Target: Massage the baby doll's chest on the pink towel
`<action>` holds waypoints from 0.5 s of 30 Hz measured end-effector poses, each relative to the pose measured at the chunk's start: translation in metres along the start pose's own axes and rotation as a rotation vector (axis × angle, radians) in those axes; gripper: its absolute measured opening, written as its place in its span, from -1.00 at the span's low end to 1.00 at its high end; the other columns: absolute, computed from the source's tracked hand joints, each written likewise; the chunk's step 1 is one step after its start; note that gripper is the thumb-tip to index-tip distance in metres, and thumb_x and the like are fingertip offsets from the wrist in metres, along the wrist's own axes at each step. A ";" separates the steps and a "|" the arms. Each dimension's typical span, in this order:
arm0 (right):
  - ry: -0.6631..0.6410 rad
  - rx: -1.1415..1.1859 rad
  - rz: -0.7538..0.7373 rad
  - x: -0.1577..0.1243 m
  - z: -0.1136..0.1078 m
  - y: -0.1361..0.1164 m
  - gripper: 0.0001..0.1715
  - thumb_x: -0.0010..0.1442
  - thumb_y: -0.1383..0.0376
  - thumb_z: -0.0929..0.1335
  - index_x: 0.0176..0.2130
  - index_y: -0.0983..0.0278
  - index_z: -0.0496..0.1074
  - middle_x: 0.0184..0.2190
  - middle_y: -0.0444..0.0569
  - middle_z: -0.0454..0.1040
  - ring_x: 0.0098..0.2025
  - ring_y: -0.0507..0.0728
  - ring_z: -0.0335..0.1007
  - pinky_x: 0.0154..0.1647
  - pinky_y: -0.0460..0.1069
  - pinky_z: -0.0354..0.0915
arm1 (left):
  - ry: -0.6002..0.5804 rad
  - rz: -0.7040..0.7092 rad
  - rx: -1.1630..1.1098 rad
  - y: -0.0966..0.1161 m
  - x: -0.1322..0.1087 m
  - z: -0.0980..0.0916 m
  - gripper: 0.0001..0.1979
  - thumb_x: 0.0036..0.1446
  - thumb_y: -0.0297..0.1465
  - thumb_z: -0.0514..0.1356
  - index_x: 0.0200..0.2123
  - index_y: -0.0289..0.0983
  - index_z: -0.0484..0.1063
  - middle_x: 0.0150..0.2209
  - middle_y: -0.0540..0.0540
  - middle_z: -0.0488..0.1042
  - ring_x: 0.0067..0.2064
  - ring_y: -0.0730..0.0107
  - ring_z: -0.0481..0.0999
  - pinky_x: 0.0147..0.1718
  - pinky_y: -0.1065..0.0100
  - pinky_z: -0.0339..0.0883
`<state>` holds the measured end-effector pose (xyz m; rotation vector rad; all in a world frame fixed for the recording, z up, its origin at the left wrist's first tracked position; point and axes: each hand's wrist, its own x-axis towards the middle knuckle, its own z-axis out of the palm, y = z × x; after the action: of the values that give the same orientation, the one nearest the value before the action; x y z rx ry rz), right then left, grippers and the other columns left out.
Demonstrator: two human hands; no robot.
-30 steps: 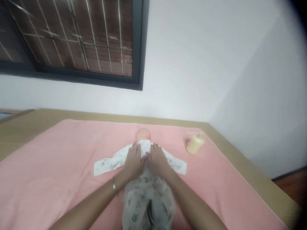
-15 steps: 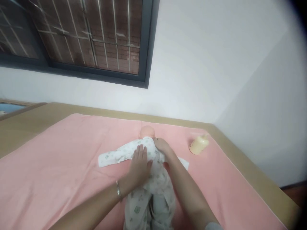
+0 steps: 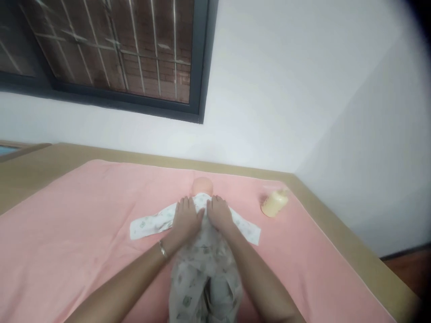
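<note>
A baby doll (image 3: pixel 202 186) lies on the pink cloth with its bald head toward the wall. It wears a white printed long-sleeved outfit (image 3: pixel 205 255), its sleeves spread out to both sides and its legs toward me. My left hand (image 3: pixel 186 220), with a bracelet at the wrist, lies flat on the left of the doll's upper body, fingers stretched out. On the right of the upper body rests my right hand (image 3: pixel 218 213), also flat with fingers extended. The hands cover much of the chest and shoulders; the doll's face does not show.
A pale yellow pump bottle (image 3: pixel 274 203) is on the pink cloth (image 3: pixel 84 224) to the right. The cloth covers a tan surface (image 3: pixel 313 213) that meets white walls (image 3: pixel 262 89). A barred window (image 3: pixel 134 58) with a dark frame is at the upper left.
My right hand has moved from the doll's right shoulder edge onto its upper body. My left hand has slid up toward the shoulder. The right sleeve now lies more in view.
</note>
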<state>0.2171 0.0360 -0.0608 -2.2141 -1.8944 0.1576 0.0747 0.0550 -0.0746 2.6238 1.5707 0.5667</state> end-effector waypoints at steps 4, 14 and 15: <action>-0.165 0.079 0.152 0.036 -0.010 0.010 -0.34 0.39 0.20 -0.05 -0.03 0.47 0.44 -0.04 0.28 0.45 0.01 0.26 0.39 -0.02 0.09 0.21 | 0.108 0.137 0.004 0.008 -0.035 0.014 -0.35 0.26 -0.15 -0.14 0.22 -0.55 0.11 0.27 -0.46 0.07 0.31 -0.13 -0.02 0.20 -0.01 -0.06; 0.079 -0.070 0.038 0.011 -0.004 -0.007 -0.45 0.39 0.24 0.00 -0.15 0.37 0.45 -0.17 0.21 0.50 -0.08 0.27 0.40 0.11 0.24 -0.01 | -0.226 -0.249 -0.143 -0.007 0.052 -0.015 -0.32 0.21 0.08 -0.21 -0.22 -0.30 0.50 -0.19 -0.28 0.55 -0.05 -0.04 0.46 0.13 -0.33 -0.35; 0.087 -0.074 0.032 0.012 -0.004 -0.007 -0.45 0.39 0.25 0.00 -0.16 0.37 0.45 -0.18 0.20 0.50 -0.08 0.26 0.40 0.13 0.24 -0.04 | -0.224 -0.248 -0.146 -0.007 0.054 -0.015 -0.30 0.20 0.10 -0.22 -0.26 -0.29 0.52 -0.22 -0.27 0.56 -0.08 -0.03 0.47 0.13 -0.33 -0.40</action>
<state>0.2133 0.0480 -0.0547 -2.2609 -1.8482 -0.0041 0.0865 0.1028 -0.0461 2.2523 1.6773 0.3438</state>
